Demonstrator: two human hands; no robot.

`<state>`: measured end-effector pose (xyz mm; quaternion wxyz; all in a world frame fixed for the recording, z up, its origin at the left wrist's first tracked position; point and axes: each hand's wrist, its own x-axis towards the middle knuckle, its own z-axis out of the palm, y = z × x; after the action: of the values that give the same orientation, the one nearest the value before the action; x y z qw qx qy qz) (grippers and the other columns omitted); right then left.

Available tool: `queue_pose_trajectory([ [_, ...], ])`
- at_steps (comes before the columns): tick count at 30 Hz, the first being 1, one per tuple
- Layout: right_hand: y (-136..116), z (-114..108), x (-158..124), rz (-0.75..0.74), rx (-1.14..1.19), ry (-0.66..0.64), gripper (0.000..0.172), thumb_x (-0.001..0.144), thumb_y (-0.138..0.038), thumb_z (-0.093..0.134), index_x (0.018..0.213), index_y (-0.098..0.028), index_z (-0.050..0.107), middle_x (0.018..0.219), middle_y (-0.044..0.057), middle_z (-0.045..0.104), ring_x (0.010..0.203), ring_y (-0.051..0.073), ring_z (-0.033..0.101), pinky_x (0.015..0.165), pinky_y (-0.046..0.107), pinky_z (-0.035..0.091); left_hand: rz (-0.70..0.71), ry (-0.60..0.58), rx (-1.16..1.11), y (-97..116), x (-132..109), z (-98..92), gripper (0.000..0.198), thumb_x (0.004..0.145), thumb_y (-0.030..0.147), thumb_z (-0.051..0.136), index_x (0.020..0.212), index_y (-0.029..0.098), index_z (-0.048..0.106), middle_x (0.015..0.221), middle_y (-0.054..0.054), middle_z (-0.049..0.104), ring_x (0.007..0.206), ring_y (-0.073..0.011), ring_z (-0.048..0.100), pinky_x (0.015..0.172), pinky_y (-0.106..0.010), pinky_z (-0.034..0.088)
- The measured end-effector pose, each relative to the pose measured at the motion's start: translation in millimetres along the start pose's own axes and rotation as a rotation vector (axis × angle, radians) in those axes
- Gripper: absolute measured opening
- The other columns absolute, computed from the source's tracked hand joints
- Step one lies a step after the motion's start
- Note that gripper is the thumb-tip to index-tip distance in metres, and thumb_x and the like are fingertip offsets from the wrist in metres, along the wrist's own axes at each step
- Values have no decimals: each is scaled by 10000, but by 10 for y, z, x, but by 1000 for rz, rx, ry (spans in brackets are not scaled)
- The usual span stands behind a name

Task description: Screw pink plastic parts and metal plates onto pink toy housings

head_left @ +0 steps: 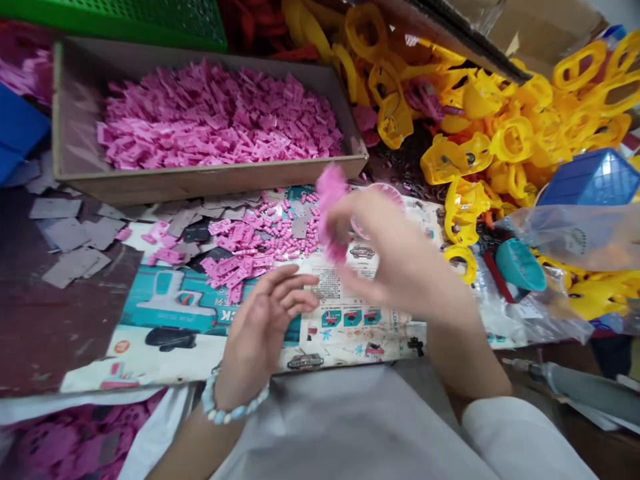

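Smeared by motion, my right hand (380, 247) grips a pink plastic part (331, 207) above the printed cardboard sheet (325, 333); the part's exact shape is blurred. My left hand (265, 320), with a beaded bracelet at its wrist, is held over the sheet, fingers apart and nothing in them. Just beyond it lie a pile of pink hinge-like pieces (237, 260) and many tiny pink pegs (295, 230). Partly hidden behind my right hand is a round pink piece (387, 195).
A cardboard box (215, 180) of small pink pieces stands behind. Grey flat cards (75, 233) lie left. Yellow plastic shells (500, 140), a blue bin (590, 177) and a teal cup (521, 264) are right. An electric screwdriver (580, 390) lies at the lower right; a bag of pink parts (85, 433) sits lower left.
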<state>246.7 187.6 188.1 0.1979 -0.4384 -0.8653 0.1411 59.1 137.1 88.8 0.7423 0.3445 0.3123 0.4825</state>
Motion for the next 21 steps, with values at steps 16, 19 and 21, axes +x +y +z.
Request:
queue_pose_trajectory([
  [16, 296, 901, 38, 139, -268, -182, 196, 883, -53, 443, 970, -77, 616, 892, 96, 577, 831, 188, 513, 693, 296, 345, -53, 169, 583, -47, -139, -42, 329, 862, 452, 594, 950, 139, 644, 882, -71, 662, 810, -168, 631, 715, -248, 520],
  [19, 309, 890, 73, 114, -257, -193, 174, 897, -92, 470, 992, -88, 616, 940, 93, 574, 887, 185, 514, 708, 286, 344, -125, 177, 451, -84, -140, -49, 373, 868, 466, 584, 1067, 149, 582, 822, -57, 625, 679, -140, 597, 586, -231, 493],
  [21, 321, 909, 110, 84, -242, -206, 164, 904, -93, 467, 928, -93, 629, 929, 93, 578, 885, 177, 513, 701, 280, 336, -185, 174, 321, -106, -138, -40, 411, 857, 469, 601, 1099, 146, 527, 809, -55, 608, 637, -133, 582, 538, -223, 478],
])
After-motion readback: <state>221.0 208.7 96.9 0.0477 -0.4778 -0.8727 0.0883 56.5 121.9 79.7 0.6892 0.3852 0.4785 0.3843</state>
